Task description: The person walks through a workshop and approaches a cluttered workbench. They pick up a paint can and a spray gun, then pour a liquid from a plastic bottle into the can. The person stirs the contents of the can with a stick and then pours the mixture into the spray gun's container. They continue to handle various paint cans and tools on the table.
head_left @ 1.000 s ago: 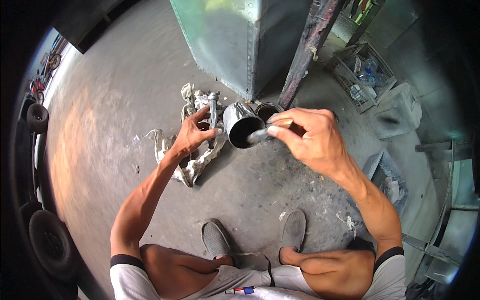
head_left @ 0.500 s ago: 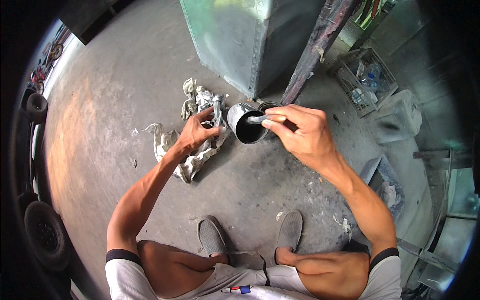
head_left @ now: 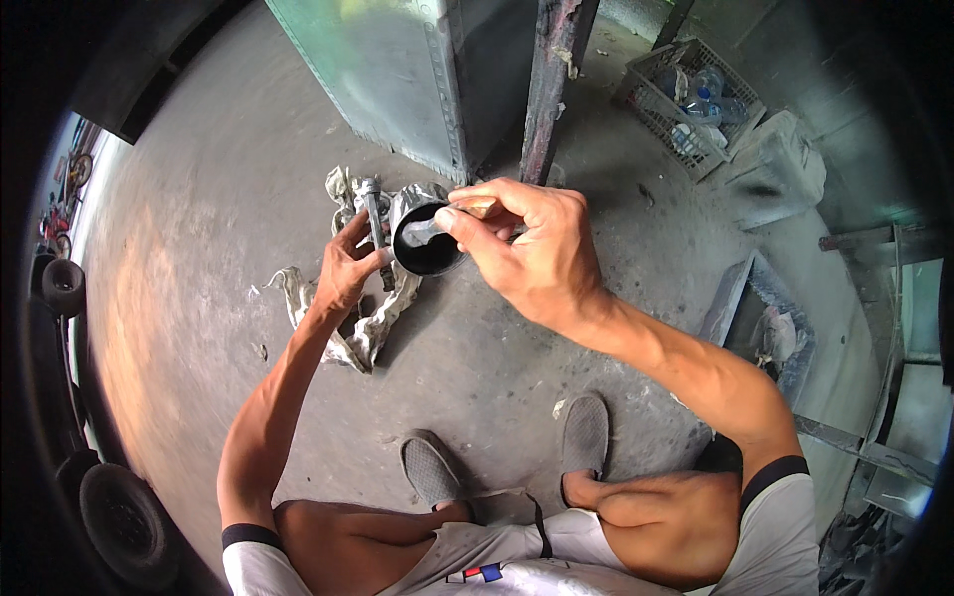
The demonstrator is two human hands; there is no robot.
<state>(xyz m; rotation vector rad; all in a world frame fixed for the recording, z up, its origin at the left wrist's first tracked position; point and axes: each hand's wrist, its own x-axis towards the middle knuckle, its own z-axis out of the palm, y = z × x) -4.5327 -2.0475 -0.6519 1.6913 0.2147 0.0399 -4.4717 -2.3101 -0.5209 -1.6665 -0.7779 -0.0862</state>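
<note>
My left hand (head_left: 346, 270) is closed round a slim grey metal tool with a knobbed top (head_left: 374, 204), which may be a spray gun; its lower part is partly hidden. Right beside it is a metal cup (head_left: 402, 204), smeared grey, its dark mouth tilted toward me. I cannot tell whether the cup joins the tool. My right hand (head_left: 542, 248) pinches a paintbrush-like tool (head_left: 425, 234) with a light brown handle and a flat grey end. That end lies inside the cup's mouth, near the wall; the fingers hide much of the handle.
Crumpled, stained cloth (head_left: 373, 333) lies on the concrete floor under my left hand. Behind the cup stand a large grey metal panel (head_left: 397, 109) and a paint-crusted post (head_left: 545, 109). A crate of plastic bottles (head_left: 686, 129) is at the far right, with a grey frame (head_left: 735, 298) nearer.
The whole view has shifted, so the cup and cloth appear further left. My right hand has moved the brush-like tool toward the cup's inner left wall. My left hand keeps its hold.
</note>
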